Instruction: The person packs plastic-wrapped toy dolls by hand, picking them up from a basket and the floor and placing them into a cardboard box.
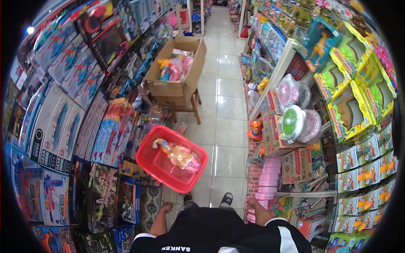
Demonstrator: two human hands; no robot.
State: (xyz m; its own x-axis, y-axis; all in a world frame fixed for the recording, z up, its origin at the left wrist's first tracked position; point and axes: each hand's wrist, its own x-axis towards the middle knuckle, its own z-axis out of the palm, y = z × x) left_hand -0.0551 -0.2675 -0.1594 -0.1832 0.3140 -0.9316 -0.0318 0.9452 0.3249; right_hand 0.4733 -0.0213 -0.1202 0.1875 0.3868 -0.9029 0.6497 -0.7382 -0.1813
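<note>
Both arms hang down at the person's sides. My left hand (167, 207) is low beside the body, near the lower edge of a red plastic basket (144, 145), not visibly touching it; its fingers look loosely apart. Inside the basket lies a plastic-wrapped toy (179, 156) in orange, pink and white. On the other side, my right hand (252, 203) hangs near a stack of pink packages (268, 181), with nothing visible in it and its fingers loosely apart.
A large open cardboard box (168, 89) with colourful wrapped toys stands on a wooden stool (195, 107) beyond the basket. Shelves of boxed toys line both sides of a tiled aisle (228, 126). Round lidded items (292, 122) stick out at the right.
</note>
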